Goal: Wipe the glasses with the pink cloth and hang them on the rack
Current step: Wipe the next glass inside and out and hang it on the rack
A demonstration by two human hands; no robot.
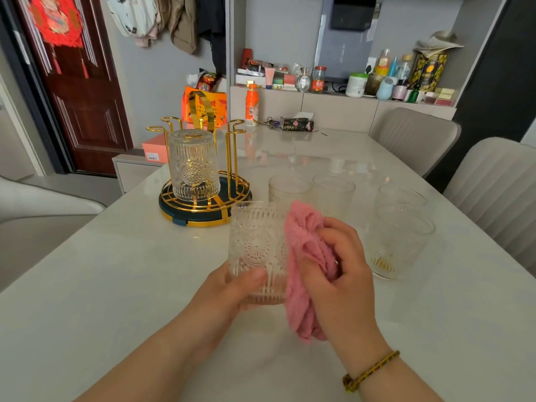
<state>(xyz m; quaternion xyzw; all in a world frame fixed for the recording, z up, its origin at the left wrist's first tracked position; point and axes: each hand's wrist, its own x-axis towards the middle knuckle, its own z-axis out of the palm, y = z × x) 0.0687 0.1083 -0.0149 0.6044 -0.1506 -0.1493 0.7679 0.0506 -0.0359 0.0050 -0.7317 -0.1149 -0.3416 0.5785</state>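
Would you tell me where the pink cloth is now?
Head view, lower centre: the right hand grips the pink cloth against the glass held by the left hand.

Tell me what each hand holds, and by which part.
The left hand grips the embossed glass around its base. The right hand clutches the pink cloth around its bunched middle, against the glass's side.
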